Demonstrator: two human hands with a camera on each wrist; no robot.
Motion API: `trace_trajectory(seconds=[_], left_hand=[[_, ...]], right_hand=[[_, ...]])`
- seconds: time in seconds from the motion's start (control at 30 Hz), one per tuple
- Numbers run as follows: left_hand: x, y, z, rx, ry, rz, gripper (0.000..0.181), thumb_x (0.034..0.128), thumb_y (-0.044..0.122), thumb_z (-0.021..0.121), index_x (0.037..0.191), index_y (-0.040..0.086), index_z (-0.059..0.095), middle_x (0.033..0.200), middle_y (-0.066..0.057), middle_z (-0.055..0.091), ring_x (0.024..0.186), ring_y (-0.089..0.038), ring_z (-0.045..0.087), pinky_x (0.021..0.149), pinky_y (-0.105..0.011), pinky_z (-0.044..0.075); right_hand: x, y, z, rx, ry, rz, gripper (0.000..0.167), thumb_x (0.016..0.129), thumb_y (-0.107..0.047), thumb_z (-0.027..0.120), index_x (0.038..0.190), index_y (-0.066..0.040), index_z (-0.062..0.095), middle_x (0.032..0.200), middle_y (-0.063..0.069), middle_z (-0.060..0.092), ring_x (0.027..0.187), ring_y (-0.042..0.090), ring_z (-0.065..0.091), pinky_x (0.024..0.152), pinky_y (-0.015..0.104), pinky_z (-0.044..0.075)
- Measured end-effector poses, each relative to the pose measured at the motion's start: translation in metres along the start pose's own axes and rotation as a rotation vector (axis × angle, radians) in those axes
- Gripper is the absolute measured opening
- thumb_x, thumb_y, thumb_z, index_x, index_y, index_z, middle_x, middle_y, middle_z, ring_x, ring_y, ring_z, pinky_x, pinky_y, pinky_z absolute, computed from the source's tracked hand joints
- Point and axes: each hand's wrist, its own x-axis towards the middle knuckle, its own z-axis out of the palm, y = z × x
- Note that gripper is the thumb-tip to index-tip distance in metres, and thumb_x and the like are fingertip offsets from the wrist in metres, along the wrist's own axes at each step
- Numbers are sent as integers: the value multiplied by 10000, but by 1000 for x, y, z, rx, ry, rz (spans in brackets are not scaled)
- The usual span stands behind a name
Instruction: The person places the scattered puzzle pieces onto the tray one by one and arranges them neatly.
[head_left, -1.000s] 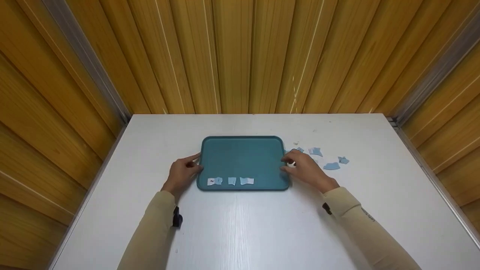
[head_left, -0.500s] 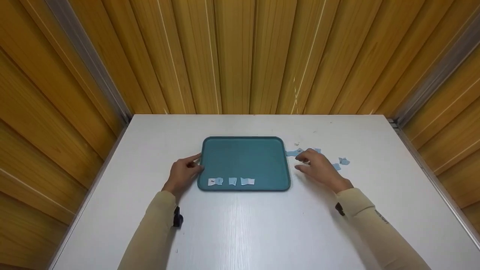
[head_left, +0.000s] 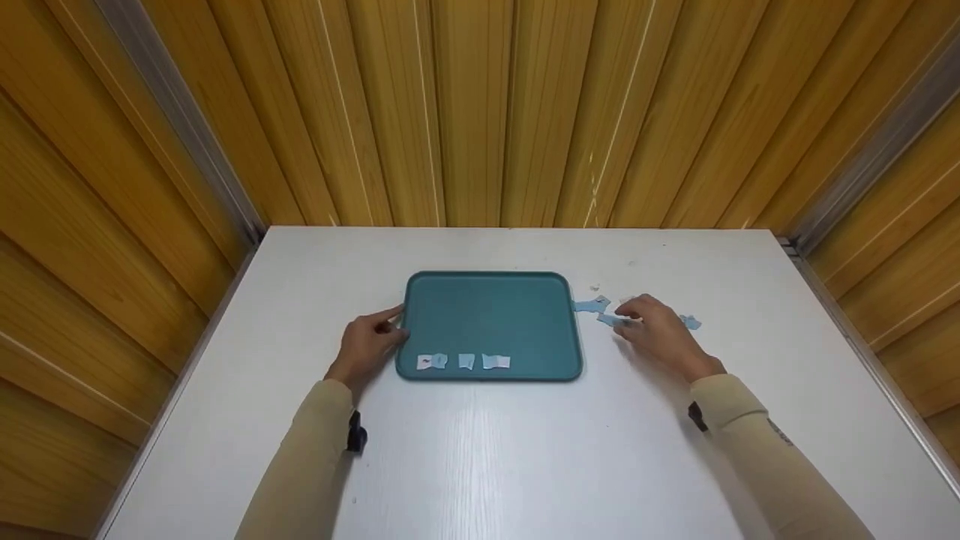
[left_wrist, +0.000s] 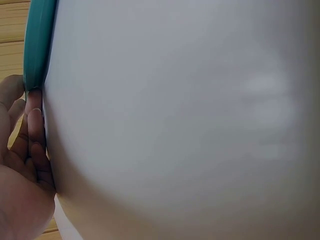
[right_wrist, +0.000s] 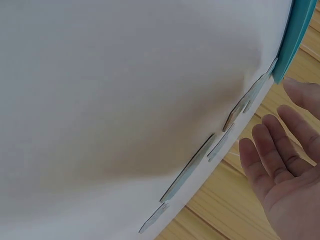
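A teal tray (head_left: 491,315) lies flat on the white table. My left hand (head_left: 367,341) holds its left rim, thumb on the edge; in the left wrist view the fingers (left_wrist: 35,125) curl against the rim's side. My right hand (head_left: 664,334) is over torn blue paper pieces right of the tray. One blue paper piece (head_left: 611,319) shows between thumb and fingertips, and another paper piece (head_left: 592,304) lies against the tray's rim. In the right wrist view the fingers of my right hand (right_wrist: 287,160) are loosely extended and pinch no paper.
Along the tray's front edge sit several paper pieces, among them a white-and-blue piece (head_left: 431,362), a small blue piece (head_left: 466,361) and another blue-and-white piece (head_left: 496,361). A blue scrap (head_left: 691,322) lies beyond the right hand. Wood-patterned walls (head_left: 472,112) border the table (head_left: 465,450).
My right hand has moved right, away from the tray's right rim to the loose paper pieces. A blue piece now shows at its fingertips. The left hand stays on the tray.
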Motion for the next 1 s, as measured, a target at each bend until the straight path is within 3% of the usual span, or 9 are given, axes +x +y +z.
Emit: trace_trajectory(seconds=[0.2,0.53,1.0], left_hand=[[-1,0,-1,-8,3,-14,530,984,128,746,1499,156,622,989,-74,636,945,-231,553,850,-375,451],[-1,2,0,-13,11,1,529,972,136,757,1487,158,634,978,-67,650,925,-226,552,845,-365,447],[-1,1,0,-9,16,18,524,966,132,758,1477,132,642,930,-64,640,893,-221,545,813,-363,441]], right_hand=[[0,4,1,-26,-11,52,313,1024,-86,689,1315,28,674,1335,204,604,1291,404,563,1112,581,417],[-2,11,3,-69,-10,38,342,1032,-99,685,1346,34,658,1367,212,600,1370,433,513,1148,593,366],[-3,12,3,-109,-5,51,284,1040,-89,660,1299,25,687,1274,189,618,1276,414,573,1117,581,413]])
